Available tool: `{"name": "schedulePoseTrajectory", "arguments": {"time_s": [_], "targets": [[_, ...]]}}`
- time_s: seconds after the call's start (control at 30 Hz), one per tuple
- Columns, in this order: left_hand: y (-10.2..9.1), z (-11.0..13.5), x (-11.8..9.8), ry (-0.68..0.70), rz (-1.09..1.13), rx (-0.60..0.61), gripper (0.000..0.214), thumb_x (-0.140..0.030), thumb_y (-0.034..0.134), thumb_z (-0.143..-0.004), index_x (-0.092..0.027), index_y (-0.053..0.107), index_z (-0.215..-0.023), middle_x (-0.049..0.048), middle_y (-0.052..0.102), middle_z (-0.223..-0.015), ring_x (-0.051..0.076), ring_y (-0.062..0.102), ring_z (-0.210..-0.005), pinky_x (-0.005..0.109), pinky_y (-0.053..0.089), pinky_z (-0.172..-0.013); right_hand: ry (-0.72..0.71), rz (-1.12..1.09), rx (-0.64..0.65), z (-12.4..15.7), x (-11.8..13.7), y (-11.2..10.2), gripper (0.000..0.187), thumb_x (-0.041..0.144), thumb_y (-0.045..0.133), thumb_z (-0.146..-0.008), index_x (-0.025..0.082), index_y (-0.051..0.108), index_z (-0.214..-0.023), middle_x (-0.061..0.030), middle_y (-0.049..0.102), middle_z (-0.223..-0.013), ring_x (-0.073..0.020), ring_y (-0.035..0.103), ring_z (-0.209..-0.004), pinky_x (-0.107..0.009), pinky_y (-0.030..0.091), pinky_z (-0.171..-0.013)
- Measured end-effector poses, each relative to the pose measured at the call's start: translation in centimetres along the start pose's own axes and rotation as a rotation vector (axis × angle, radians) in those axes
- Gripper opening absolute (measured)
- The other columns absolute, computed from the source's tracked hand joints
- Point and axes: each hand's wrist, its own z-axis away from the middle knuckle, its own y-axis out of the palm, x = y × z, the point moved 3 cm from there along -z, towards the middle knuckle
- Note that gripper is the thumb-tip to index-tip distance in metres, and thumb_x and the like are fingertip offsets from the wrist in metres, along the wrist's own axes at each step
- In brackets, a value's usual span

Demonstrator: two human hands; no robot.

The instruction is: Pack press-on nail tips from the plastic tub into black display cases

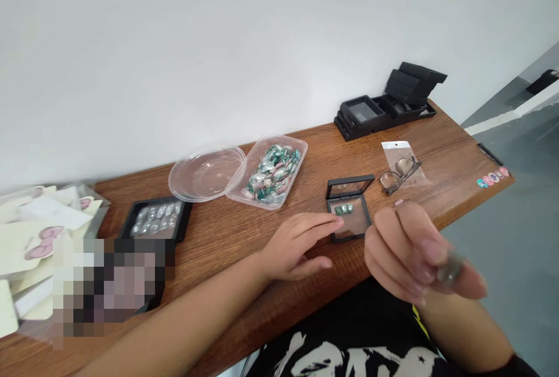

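My left hand [299, 246] lies on the wooden table with its fingers stretched out, the fingertips at the left edge of a small black display case [356, 228]. The case stands with its lid raised, and a short row of green press-on nails [344, 209] lies on its clear film. To the right, my right hand [419, 254] is lifted above the table's front edge. Between its thumb and fingers it pinches a glossy green press-on nail [450, 269], slightly blurred.
A clear tub [301, 150] of many green, pink and silvery nails stands behind, beside a round plastic lid [207, 173]. Black cases [362, 112] are stacked at the back right, near glasses [399, 174]. At left are a filled case [186, 219] and printed cards [26, 243].
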Motion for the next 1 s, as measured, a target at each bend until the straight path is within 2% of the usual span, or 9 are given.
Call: {"name": "schedulePoseTrajectory", "arguments": {"time_s": [0.17,0.27,0.43,0.7,1.0], "targets": [[0.0,-0.2,-0.1,0.012,0.018,0.003,0.045,-0.046,0.041,-0.107,-0.019,0.046,-0.143,0.0142,0.069,-0.122,0.021,0.069,-0.109,0.033,0.057,-0.09,0.061,0.28,-0.399,-0.8,1.4,0.9,0.014,0.039,0.085,-0.076,0.031,0.074,-0.082,0.0088,0.04,-0.056,-0.0034,0.025,-0.036,-0.011,0.032,-0.03],[0.1,-0.4,-0.1,0.021,0.032,0.01,0.038,-0.038,0.044,-0.106,-0.018,0.049,-0.139,0.0133,0.07,-0.12,0.02,0.069,-0.108,0.032,0.057,-0.088,0.087,0.331,-0.506,-1.1,1.5,1.1,0.016,0.041,0.086,-0.073,0.031,0.075,-0.08,0.0089,0.037,-0.051,-0.0052,0.024,-0.037,-0.013,0.029,-0.029],[0.5,-0.4,-0.1,0.019,0.026,0.024,0.031,-0.028,0.051,-0.103,-0.018,0.055,-0.132,0.0109,0.072,-0.116,0.019,0.07,-0.104,0.031,0.056,-0.086,0.089,0.386,-0.531,-1.1,1.4,1.8,0.019,0.041,0.087,-0.073,0.03,0.073,-0.079,0.0097,0.034,-0.05,-0.005,0.024,-0.039,-0.014,0.025,-0.032],[0.7,-0.6,-0.2,0.029,0.025,0.045,0.028,-0.03,0.045,-0.105,-0.02,0.057,-0.128,0.009,0.073,-0.114,0.019,0.07,-0.099,0.031,0.056,-0.08,0.088,0.39,-0.466,-0.8,1.3,2.9,0.019,0.038,0.086,-0.076,0.029,0.069,-0.081,0.0109,0.034,-0.047,-0.0053,0.026,-0.039,-0.016,0.027,-0.036],[0.9,-0.4,-0.2,0.013,-0.008,0.055,0.032,-0.029,0.05,-0.103,-0.018,0.055,-0.132,0.0099,0.074,-0.111,0.019,0.071,-0.101,0.03,0.056,-0.084,0.237,0.212,-0.5,-1.3,0.9,3.1,0.025,0.045,0.084,-0.073,0.03,0.065,-0.079,0.0124,0.026,-0.043,-0.0056,0.017,-0.033,-0.015,0.02,-0.028]]}}
